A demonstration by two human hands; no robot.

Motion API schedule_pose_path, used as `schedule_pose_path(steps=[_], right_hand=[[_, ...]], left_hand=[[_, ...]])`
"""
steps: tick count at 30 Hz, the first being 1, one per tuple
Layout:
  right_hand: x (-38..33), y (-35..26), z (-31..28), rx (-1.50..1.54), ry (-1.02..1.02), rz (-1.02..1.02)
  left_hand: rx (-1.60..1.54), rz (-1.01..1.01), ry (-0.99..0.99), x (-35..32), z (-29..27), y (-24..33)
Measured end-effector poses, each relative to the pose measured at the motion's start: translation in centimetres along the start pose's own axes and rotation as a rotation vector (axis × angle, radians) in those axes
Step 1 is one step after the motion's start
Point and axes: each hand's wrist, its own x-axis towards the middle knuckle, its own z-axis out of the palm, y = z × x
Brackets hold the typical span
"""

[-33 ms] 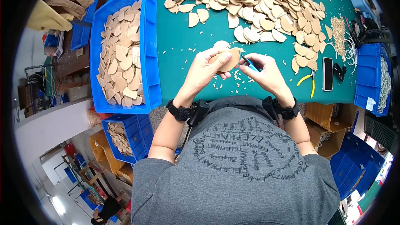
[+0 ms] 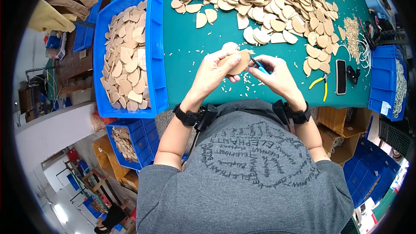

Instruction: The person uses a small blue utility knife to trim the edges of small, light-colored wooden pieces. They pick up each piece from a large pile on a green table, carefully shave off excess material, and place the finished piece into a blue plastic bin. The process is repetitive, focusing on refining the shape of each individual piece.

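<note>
Left hand [image 2: 215,70] clamps tan wooden piece [image 2: 237,62], long axis roughly left-right; right hand [image 2: 277,74] pinches blue tool [image 2: 259,65], tip seemingly touching piece, near surface [image 2: 186,43] front edge.

A small workshop for piecework in wood. Shown by a green-topped desk [image 2: 190,39] heaped with flat, pale wooden pieces [image 2: 268,0] cut to one fan-like shape, with fine offcuts scattered over the green. Also by a long blue plastic bin [image 2: 154,39] full of the same pieces at the left, and a second blue bin [image 2: 130,145] of them on the floor below. Yellow-handled pliers [image 2: 320,84] near the desk edge, more blue crates [image 2: 383,78] at the right, cardboard boxes [image 2: 336,128] under the desk, bare floor and stacked shelving beyond.
</note>
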Motion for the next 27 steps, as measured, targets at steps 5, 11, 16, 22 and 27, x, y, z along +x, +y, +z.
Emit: schedule_pose_path(steps=[5,11,16,22,27], right_hand=[[0.0,-0.2,0.1,0.022,-0.018,0.017],[-0.1,-0.3,0.1,-0.015,-0.027,0.037],[-0.1,-0.5,0.2,0.011,-0.015,0.039],[0.2,0.2,0.3,0.081,-0.002,0.076],[0.3,0.3,0.1,0.055,-0.004,0.067]], left_hand=[[0.122,0.025,0.043,-0.4,0.4,0.4],[0.147,0.041,0.074,-0.6,0.4,0.4],[0.141,0.054,0.066,-0.6,0.4,0.2],[0.183,0.053,0.082,-0.8,0.8,0.6],[0.208,0.046,0.086,-0.7,0.9,0.6]])
